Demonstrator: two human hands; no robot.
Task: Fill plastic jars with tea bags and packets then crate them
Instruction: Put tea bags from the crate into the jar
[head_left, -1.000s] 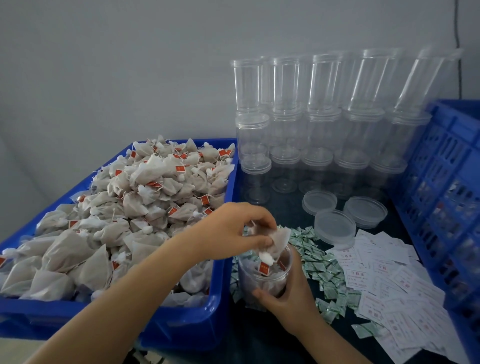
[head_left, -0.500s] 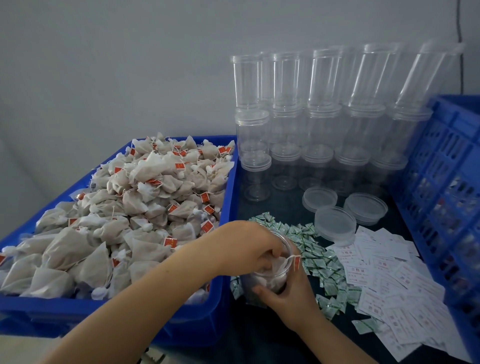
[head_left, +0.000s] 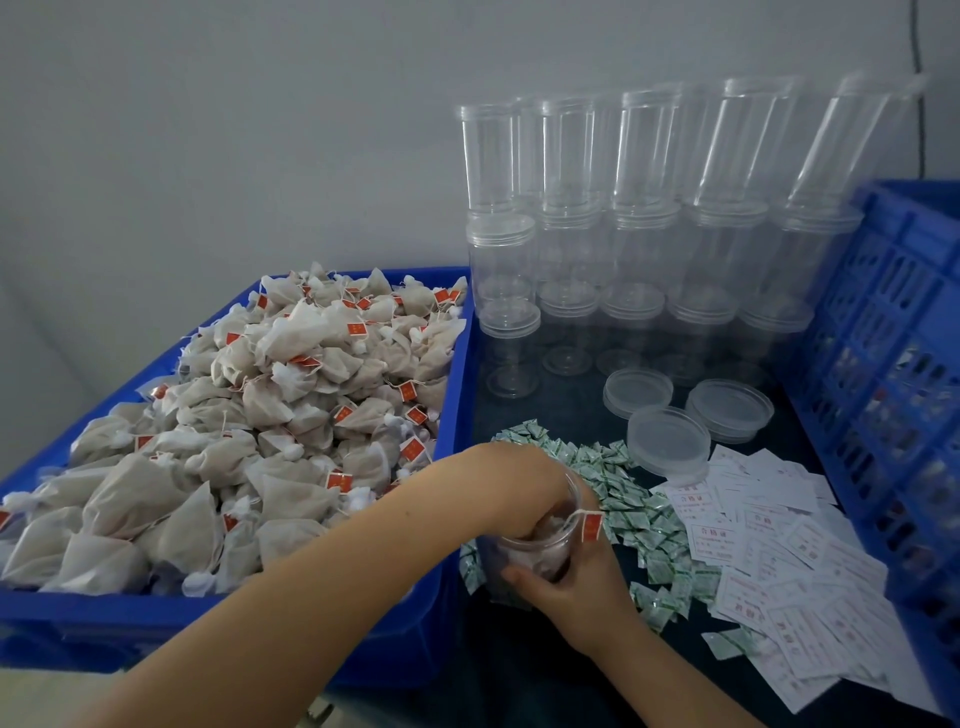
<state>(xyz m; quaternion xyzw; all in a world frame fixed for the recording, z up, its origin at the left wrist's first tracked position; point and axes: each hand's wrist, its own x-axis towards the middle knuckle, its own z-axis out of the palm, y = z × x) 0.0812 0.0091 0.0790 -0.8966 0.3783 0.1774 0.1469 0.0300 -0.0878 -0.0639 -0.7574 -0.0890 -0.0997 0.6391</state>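
press the beige mesh tea bags down with the left hand (head_left: 511, 486), whose fingers reach inside the clear round plastic jar (head_left: 530, 553); whether they pinch a bag cannot be told. the right hand (head_left: 569, 587) wraps around the jar wall, steadying it on the bench. tuck the red paper tag (head_left: 592, 525) hanging over the rim inside. left of the hands, the blue plastic tub (head_left: 457, 364) is heaped with tea bags. beyond them, stacked clear empty jars (head_left: 597, 249). right, the blue slatted crate (head_left: 883, 364); contents unclear.
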